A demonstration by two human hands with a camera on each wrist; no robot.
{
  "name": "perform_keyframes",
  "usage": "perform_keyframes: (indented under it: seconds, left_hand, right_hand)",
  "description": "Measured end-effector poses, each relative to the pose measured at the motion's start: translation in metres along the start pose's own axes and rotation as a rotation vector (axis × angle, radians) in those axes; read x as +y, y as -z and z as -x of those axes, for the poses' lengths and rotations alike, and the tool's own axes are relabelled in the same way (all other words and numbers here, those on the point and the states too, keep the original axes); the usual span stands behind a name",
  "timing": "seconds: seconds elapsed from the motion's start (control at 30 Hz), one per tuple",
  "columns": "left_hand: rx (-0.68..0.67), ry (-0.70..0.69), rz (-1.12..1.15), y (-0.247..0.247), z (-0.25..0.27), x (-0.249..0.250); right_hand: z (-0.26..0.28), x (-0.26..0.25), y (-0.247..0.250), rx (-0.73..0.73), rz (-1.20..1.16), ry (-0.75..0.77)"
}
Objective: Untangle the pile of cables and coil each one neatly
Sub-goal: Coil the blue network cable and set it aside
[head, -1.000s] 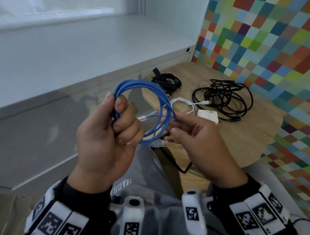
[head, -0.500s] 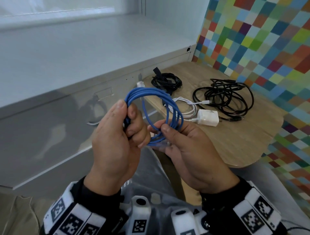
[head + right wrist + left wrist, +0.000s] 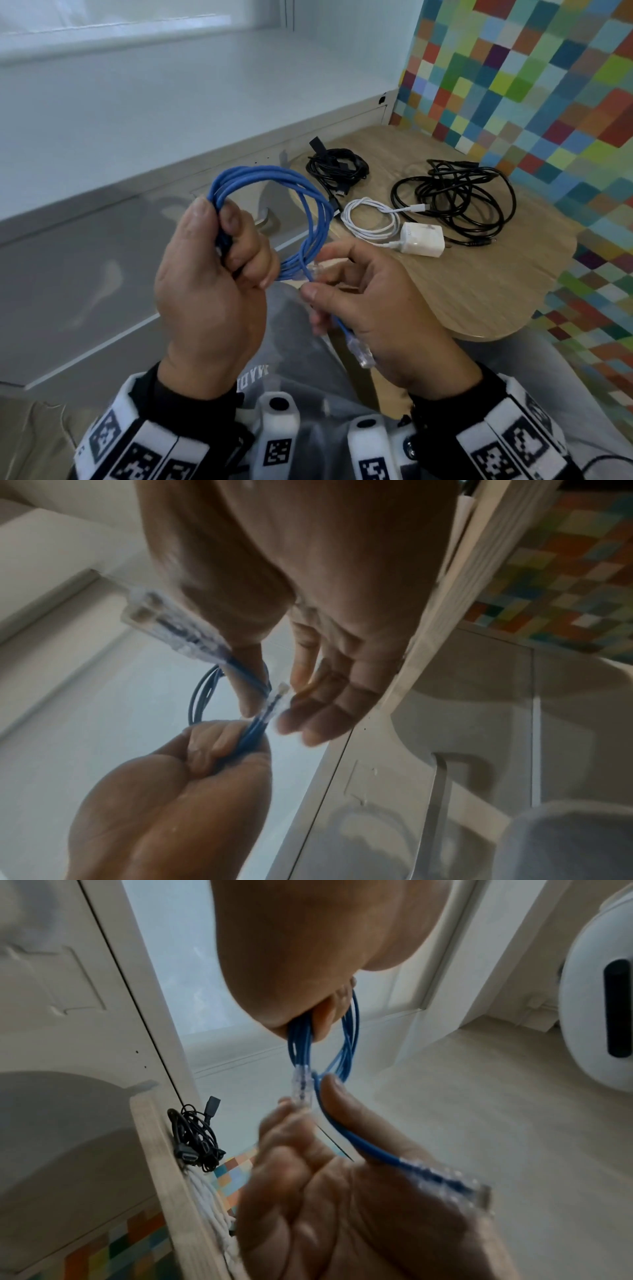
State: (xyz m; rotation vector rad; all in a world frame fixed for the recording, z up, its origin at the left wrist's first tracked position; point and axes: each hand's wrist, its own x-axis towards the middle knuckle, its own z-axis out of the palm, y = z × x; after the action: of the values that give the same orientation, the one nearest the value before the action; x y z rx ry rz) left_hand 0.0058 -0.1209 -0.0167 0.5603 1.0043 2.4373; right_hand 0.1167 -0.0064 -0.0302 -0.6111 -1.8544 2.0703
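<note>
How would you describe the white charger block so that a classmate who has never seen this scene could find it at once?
Start at the round wooden table beside the multicoloured checked wall. Near its middle, between a coiled white cable and a loose black cable tangle, lies the white charger block. It is the only boxy, solid thing among the cords.

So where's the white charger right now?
In the head view, the white charger lies on the wooden table, right of the hands, between its white cable and the loose black cable.
</note>
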Motion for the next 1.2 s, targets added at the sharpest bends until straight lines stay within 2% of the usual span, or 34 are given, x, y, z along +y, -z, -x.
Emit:
perform_keyframes:
  seconds: [0.17,0.27,0.33,0.47,0.6,0.77,0.93,1.07,1.2]
  left_hand:
    - [0.109,-0.097,-0.018,-0.002,0.001,0.001]
    - [0.157,-0.115,0.008,0.001,-0.004,0.007]
    - [0.169,-0.121,0.028,0.000,-0.003,0.007]
    - [0.124,-0.106,0.100,-0.007,0.004,-0.001]
    - [0.082,-0.082,0.152,-0.013,0.008,-0.006]
    - [0.016,-0.079,0.160,-0.015,0.013,-0.011]
    - [-0.030,-0.052,0.171,-0.014,0.013,-0.015]
    - [-0.085,0.049,0.155,-0.016,0.015,-0.026]
    - [-0.034,0.024,-0.134,-0.015,0.010,-0.028]
  right_hand:
    - [0.002,-0.008,0.004,-0.049,0.040,0.010]
    - [0.003,-0.011,0.010,-0.107,-0.010,-0.040]
    - [0.002,-0.012,0.010,-0.132,0.027,-0.006]
    - [0.000,-0.008,0.007,0.034,0.340,0.163]
    - [-0.001,-0.007,0.006,0.098,0.370,0.188]
    - [-0.003,-0.003,-0.007,0.066,0.188,0.099]
    - [-0.003,-0.004,-0.007,-0.007,-0.236,0.027]
    - [-0.010,-0.005,-0.005,0.182,-0.245,0.088]
    - [-0.014,-0.008,0.007,0.303,-0.201,0.128]
